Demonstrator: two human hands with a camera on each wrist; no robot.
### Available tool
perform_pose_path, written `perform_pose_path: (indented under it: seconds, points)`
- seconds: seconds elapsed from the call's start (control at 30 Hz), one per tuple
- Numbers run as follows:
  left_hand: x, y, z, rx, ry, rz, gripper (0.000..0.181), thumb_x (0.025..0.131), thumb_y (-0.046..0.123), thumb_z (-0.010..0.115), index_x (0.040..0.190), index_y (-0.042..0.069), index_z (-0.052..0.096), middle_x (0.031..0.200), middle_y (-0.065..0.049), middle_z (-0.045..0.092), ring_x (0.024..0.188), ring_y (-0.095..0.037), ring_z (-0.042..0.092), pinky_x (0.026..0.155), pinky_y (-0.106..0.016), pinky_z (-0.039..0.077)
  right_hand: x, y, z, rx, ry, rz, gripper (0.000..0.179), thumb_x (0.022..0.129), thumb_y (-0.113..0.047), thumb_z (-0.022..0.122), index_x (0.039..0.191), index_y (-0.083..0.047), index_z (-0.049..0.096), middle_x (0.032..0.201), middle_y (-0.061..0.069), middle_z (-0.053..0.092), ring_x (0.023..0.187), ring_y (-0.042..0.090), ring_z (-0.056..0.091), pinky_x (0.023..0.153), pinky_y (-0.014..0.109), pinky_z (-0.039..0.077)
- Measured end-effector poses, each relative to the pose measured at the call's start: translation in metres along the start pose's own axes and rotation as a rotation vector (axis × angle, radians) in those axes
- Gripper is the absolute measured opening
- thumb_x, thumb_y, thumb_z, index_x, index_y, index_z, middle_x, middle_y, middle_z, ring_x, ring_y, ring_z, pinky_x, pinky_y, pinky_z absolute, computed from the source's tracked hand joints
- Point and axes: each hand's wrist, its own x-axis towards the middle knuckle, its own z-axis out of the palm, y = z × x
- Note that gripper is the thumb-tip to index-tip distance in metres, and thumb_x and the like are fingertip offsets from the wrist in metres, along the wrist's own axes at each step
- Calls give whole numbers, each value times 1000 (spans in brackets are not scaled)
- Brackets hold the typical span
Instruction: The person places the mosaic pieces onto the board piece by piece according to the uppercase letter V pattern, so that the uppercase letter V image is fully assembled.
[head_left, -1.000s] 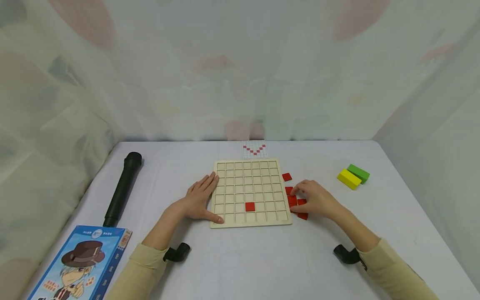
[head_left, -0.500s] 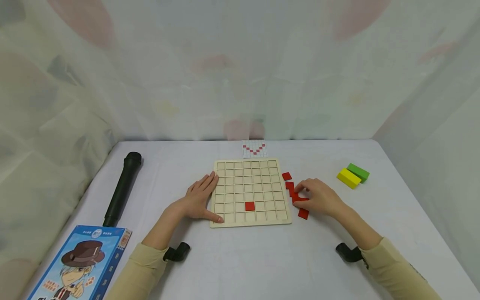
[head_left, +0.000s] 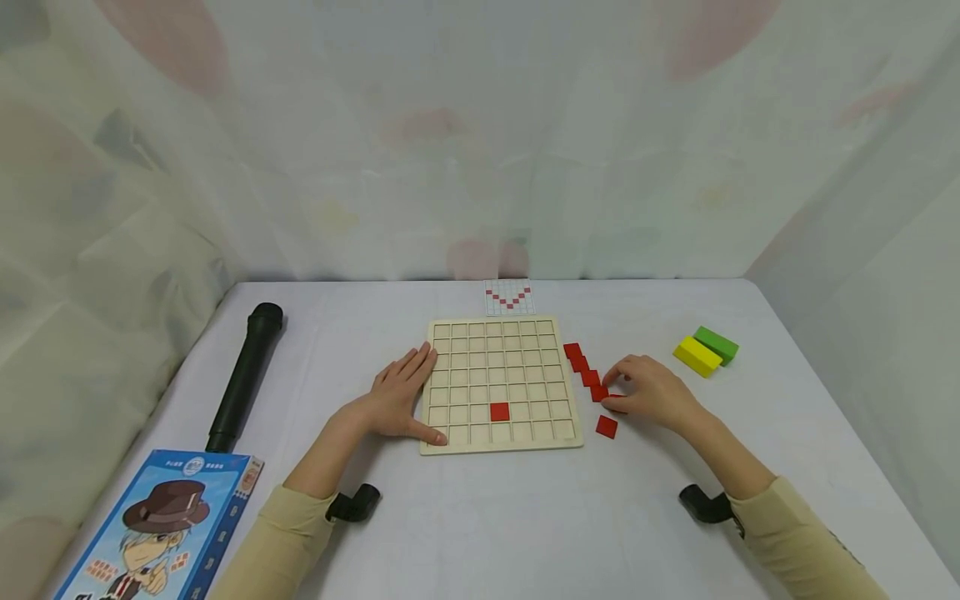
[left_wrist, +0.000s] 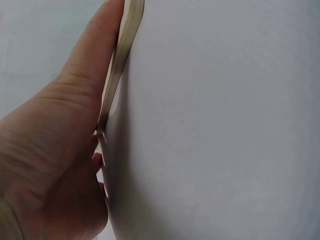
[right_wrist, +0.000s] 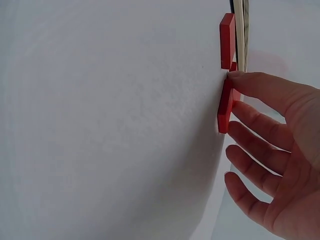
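Observation:
A square wooden grid board lies on the table with one red tile in a lower cell. My left hand rests along the board's left edge, fingers extended and thumb on its near corner; the left wrist view shows the thumb along the board's side. Right of the board, several red tiles form a slanting row. My right hand is at the near end of this row, thumb and index finger pinching a red tile, partly hidden in the head view. A separate red tile lies nearer me.
A small card with a red V pattern lies behind the board. Yellow and green blocks sit at the right. At the left are a black microphone-shaped object and a blue box.
My right hand has shifted slightly right and away from me. The red tiles beside it went from a cluster to a slanting row, with one left apart. My left hand stays put.

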Motion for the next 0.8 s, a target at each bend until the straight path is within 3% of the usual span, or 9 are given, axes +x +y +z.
perform_pose_path:
  seconds: [0.2,0.37,0.8]
  points:
    - [0,-1,2,-4,7,-10,135,64,75,73,156,4,3,163,-12,-3,148,-32,-1,113,-60,11,-1,0,0,-33,21,-23,20,81,-26,79,94,-14,70,103,4,65,99,27,54,84,46,50]
    - [1,0,-1,4,16,-19,130,68,75,70,157,6,6,163,-11,-1,148,-33,3,111,-62,16,-1,-6,-1,14,53,-44,22,81,-28,80,95,-15,70,102,2,65,100,26,55,86,47,50]
    - [0,2,-2,-23,88,-38,123,68,70,75,157,8,17,163,-11,11,146,-35,13,108,-62,20,25,-56,20,102,2,-122,23,79,-35,81,93,-19,70,93,-4,63,90,20,53,78,36,47]
